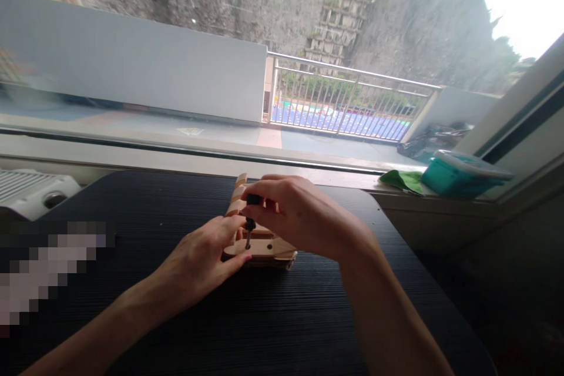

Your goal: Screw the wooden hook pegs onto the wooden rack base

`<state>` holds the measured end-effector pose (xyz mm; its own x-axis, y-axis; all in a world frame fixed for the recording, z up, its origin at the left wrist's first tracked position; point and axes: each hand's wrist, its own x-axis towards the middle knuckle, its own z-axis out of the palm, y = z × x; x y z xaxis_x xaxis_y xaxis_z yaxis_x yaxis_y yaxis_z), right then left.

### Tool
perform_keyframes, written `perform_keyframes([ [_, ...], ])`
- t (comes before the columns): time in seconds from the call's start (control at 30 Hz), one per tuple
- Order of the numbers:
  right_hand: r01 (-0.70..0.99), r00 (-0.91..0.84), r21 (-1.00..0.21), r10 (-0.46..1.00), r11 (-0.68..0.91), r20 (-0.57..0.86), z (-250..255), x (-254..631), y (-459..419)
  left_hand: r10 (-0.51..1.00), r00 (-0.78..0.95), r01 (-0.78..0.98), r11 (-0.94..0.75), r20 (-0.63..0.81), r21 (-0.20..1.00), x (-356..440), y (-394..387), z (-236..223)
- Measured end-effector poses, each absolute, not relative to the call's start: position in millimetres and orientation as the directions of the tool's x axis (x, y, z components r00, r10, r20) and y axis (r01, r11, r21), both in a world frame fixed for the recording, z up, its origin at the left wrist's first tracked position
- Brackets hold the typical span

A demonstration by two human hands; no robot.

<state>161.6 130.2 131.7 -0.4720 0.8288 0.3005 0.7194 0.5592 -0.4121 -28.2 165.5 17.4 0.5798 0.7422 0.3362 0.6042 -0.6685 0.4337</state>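
Note:
On the dark table lies a small wooden slatted piece [259, 250], light wood with slats rising at its far left side. My right hand [293, 202] grips the black handle of a screwdriver [250, 224], which stands nearly upright. Its shaft reaches down to a hole or screw in the near wooden strip. A second dark screw head [269, 246] shows in that strip, just to the right. My left hand [215, 249] holds the left end of the wooden piece, thumb and fingers around it. My right hand hides part of the slats.
The black wood-grain table [176, 311] has rounded far corners and meets a window sill. A teal container with a lid [462, 176] and a green cloth [400, 181] rest on the sill at right. A white appliance [37, 192] stands beyond the table's left side.

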Motion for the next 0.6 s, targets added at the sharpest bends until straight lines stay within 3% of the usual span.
perform_keyframes([
  [0.3, 0.779, -0.397, -0.379, 0.861, 0.499, 0.318, 128.4, 156.2, 131.2, 0.756, 0.570, 0.581, -0.647, 0.321, 0.493, -27.8, 166.1, 18.0],
  [0.6, 0.729, -0.497, -0.379, 0.821, 0.571, 0.281, 133.8, 157.2, 126.4, 0.760, 0.577, 0.577, -0.639, 0.301, 0.508, -26.9, 164.9, 19.1],
])
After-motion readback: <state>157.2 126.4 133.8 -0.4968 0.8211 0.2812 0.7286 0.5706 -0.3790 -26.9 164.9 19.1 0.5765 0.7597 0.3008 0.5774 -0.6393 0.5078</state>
